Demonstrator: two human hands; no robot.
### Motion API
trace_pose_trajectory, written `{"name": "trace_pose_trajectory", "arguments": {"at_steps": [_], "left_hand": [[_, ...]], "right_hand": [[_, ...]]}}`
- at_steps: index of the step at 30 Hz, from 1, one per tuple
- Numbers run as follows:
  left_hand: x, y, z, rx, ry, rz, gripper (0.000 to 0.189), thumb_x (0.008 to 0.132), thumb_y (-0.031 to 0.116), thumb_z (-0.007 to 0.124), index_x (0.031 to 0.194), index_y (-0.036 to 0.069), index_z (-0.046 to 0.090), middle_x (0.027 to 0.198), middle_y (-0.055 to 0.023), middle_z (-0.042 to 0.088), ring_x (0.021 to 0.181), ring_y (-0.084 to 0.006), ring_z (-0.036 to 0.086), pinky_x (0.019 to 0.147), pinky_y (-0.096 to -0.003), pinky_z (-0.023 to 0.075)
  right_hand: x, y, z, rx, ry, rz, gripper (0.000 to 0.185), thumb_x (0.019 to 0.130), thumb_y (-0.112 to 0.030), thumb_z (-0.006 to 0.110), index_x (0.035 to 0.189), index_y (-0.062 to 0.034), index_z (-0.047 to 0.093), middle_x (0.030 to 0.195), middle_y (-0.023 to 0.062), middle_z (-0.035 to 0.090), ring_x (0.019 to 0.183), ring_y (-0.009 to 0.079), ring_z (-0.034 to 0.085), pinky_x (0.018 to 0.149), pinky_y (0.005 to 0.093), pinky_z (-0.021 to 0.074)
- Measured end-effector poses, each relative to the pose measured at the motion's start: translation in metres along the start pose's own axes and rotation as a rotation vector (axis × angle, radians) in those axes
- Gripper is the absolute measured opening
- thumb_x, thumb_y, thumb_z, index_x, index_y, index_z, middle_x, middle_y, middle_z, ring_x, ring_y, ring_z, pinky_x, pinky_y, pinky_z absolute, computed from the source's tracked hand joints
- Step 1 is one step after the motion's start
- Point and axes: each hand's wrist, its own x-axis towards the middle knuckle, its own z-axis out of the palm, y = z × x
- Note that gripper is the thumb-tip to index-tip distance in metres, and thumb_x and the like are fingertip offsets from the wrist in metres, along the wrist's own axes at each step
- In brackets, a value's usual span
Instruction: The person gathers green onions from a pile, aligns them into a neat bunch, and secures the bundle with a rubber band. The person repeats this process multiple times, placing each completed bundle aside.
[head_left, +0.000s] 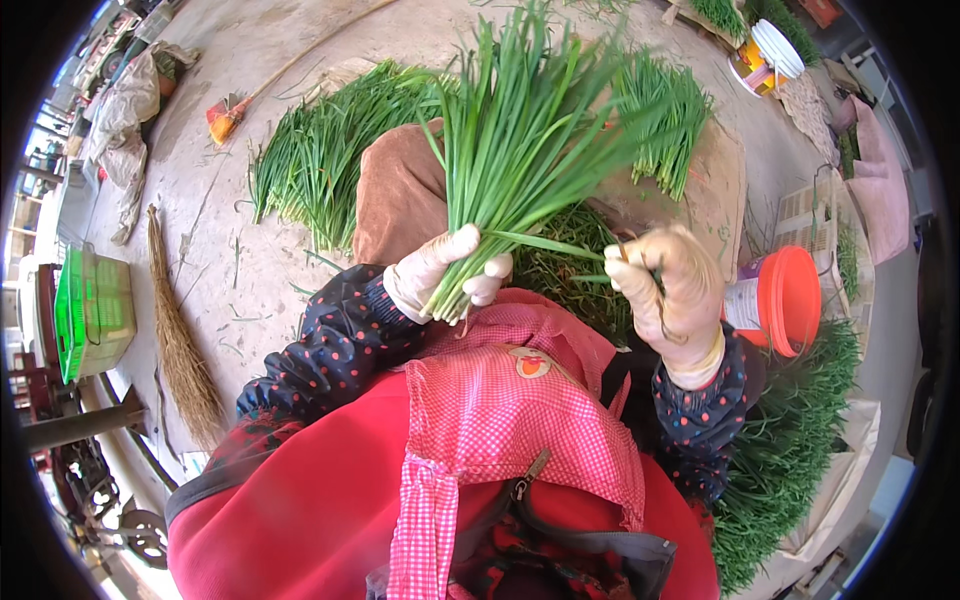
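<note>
My left hand (450, 274), in a pale glove, grips a bunch of garlic chives (517, 142) near its cut white ends, the green leaves fanning up and away from me. My gloved right hand (667, 292) pinches thin leaf strands (559, 246) that stretch across from the bunch, and a brownish withered strand hangs by its fingers. Below and between the hands lies a heap of loose trimmings (574, 274), partly hidden by the bunch. A checked red-and-white apron (517, 420) covers my lap.
Chive piles lie on the floor ahead at left (337, 150) and right (664, 120). A larger chive heap (787, 450) is by my right side, near an orange-red bucket (795, 300). A straw broom (176, 330) and a green basket (94, 315) are at left; a white-lidded bucket (766, 58) stands far right.
</note>
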Motion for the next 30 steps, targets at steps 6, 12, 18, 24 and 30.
{"name": "trace_pose_trajectory", "arguments": {"at_steps": [6, 12, 18, 24, 30], "left_hand": [[0.021, 0.018, 0.011, 0.066, 0.196, 0.106, 0.025, 0.083, 0.021, 0.064, 0.098, 0.002, 0.058, 0.073, -0.0047, 0.057, 0.056, -0.0142, 0.05, 0.051, -0.0253, 0.0427], [0.023, 0.015, 0.011, 0.165, 0.234, 0.13, 0.027, 0.083, 0.022, 0.062, 0.099, 0.002, 0.054, 0.067, -0.0014, 0.051, 0.052, -0.0111, 0.047, 0.05, -0.0236, 0.0412], [0.031, 0.018, 0.021, 0.151, 0.442, 0.266, 0.03, 0.084, 0.018, 0.061, 0.109, 0.002, 0.055, 0.073, -0.0009, 0.054, 0.057, -0.0098, 0.048, 0.05, -0.0226, 0.042], [0.04, 0.037, -0.013, -0.003, 0.215, 0.235, 0.018, 0.085, 0.022, 0.061, 0.087, 0.004, 0.06, 0.065, -0.0054, 0.056, 0.058, -0.0208, 0.056, 0.054, -0.0317, 0.0486], [0.039, 0.034, -0.005, -0.033, 0.09, 0.258, 0.02, 0.086, 0.016, 0.059, 0.101, 0.003, 0.058, 0.072, -0.0048, 0.058, 0.06, -0.0165, 0.054, 0.058, -0.0294, 0.0471]], "right_hand": [[-0.035, -0.017, -0.019, 0.121, 0.111, 0.112, 0.018, 0.075, -0.012, 0.073, 0.078, -0.0082, 0.056, 0.065, 0.0032, 0.058, 0.053, 0.019, 0.052, 0.054, 0.0306, 0.0383], [-0.03, -0.029, -0.018, 0.266, 0.047, 0.099, 0.022, 0.074, -0.01, 0.074, 0.074, -0.0092, 0.052, 0.065, 0.0009, 0.058, 0.054, 0.0168, 0.054, 0.053, 0.0291, 0.038], [-0.049, -0.034, -0.039, 0.618, 0.155, 0.083, 0.018, 0.071, -0.002, 0.072, 0.078, -0.003, 0.056, 0.057, 0.0023, 0.056, 0.044, 0.0127, 0.051, 0.051, 0.0252, 0.0357], [-0.11, 0.01, -0.095, 0.854, 0.384, 0.606, 0.012, 0.088, -0.015, 0.058, 0.086, -0.0033, 0.055, 0.075, 0.0081, 0.062, 0.06, 0.0116, 0.056, 0.06, 0.0223, 0.0407], [-0.094, 0.045, 0.015, 0.229, -0.245, 0.744, 0.016, 0.082, -0.018, 0.064, 0.078, -0.0034, 0.065, 0.063, 0.0079, 0.061, 0.055, 0.0165, 0.059, 0.053, 0.0285, 0.0445]]}}
